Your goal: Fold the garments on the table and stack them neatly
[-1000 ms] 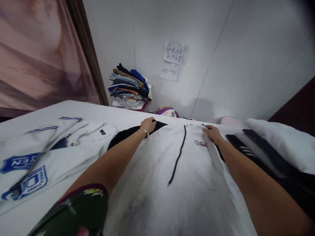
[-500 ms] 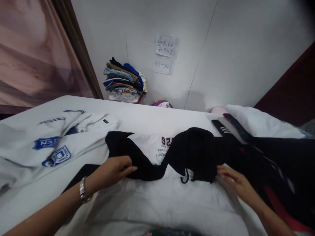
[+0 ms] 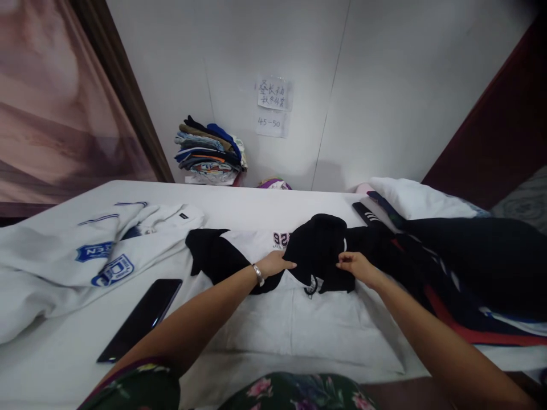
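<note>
A black-and-white top [image 3: 294, 324] lies in front of me, its dark printed lettering upside down to my view. Its black fabric [image 3: 318, 245] is bunched across the middle, with a small dark loop [image 3: 310, 286] at the lower edge. My left hand [image 3: 277, 263], with a silver bracelet at the wrist, pinches this fabric near its left side. On the right edge of the same bunch, my right hand [image 3: 356, 266] has thumb and fingers closed on the cloth. Another black part [image 3: 220, 259] of the top spreads to the left.
White clothing with blue badges [image 3: 102, 256] is spread at the left, beside a black phone or tablet [image 3: 141, 319]. Dark clothes [image 3: 478, 256] are heaped at the right, near a white bundle [image 3: 410, 196]. Folded clothes [image 3: 209, 148] are stacked beyond the table [image 3: 256, 202].
My left hand has moved right, from the left black part to the middle bunch. My right hand has shifted slightly left and up along its edge. The view has shifted, showing the dark device fully.
</note>
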`<state>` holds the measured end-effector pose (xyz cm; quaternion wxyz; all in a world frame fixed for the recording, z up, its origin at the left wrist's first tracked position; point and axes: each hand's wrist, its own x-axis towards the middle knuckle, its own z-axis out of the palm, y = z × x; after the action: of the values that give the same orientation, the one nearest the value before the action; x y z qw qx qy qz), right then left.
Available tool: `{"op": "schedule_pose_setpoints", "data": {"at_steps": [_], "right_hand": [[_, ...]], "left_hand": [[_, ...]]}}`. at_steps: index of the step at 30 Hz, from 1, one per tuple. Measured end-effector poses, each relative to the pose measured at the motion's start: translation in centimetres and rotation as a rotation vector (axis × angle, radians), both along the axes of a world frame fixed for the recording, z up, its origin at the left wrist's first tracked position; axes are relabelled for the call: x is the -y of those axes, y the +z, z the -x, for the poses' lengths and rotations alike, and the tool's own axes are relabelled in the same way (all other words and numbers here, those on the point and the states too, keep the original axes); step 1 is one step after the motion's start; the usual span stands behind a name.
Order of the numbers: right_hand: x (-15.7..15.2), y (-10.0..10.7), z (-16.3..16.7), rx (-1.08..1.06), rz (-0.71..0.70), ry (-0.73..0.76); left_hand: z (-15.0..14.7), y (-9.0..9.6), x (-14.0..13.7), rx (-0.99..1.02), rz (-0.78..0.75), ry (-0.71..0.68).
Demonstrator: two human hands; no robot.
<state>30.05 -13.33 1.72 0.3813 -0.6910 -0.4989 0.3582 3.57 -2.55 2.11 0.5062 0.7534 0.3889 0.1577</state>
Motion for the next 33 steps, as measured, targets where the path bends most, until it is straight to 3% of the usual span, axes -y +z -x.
{"op": "schedule_pose_setpoints", "data": {"at_steps": [3,6,8,11,14,16,18,20,24,26,29,33], "right_hand": [[-0.4,2.0,-0.7,0.097,-0.112,0.057],[-2.8,5.6,-2.1,0.214,-0.231,0.101],[-6.3,8.8,-3.2,0.311,-0.33,0.103],[-14.0,13.6,-4.5,0.432,-0.46,0.006],[-21.5,16.7,-4.7,0.521,-0.641,-0.168],[-24.4,17.0,-4.1,0.603,-0.749,-0.216],[-24.8,15.3,-3.0,0.675,-0.786,-0.156],[-22.9,11.7,-1.8,0.715,-0.737,-0.014],[-14.0,1.8,-0.4,0.72,-0.399,0.266],[-8.6,-2.6,-0.4,0.744,-0.179,0.333],[-1.7,-6.5,-1.1,0.796,-0.077,0.255],[4.7,-7.8,-2.9,0.818,-0.04,0.168]], "left_hand": [[0.2,1.1,-0.5,0.049,0.025,-0.033],[0.6,3.8,-2.7,0.088,-0.193,0.016],[0.3,6.7,-5.6,0.041,-0.442,0.101],[-1.2,12.0,-11.3,-0.151,-0.808,0.272],[-3.1,16.0,-16.9,-0.29,-0.952,0.378],[-3.8,16.6,-19.2,-0.3,-0.981,0.476],[-3.7,15.1,-19.8,-0.276,-1.013,0.485],[-2.6,11.9,-18.7,-0.265,-1.047,0.354],[2.7,3.9,-13.2,-0.386,-0.985,0.054],[6.3,0.5,-10.2,-0.456,-0.941,0.006],[11.6,-2.9,-6.4,-0.584,-0.851,0.094],[16.2,-4.3,-2.8,-0.736,-0.74,0.305]]}}
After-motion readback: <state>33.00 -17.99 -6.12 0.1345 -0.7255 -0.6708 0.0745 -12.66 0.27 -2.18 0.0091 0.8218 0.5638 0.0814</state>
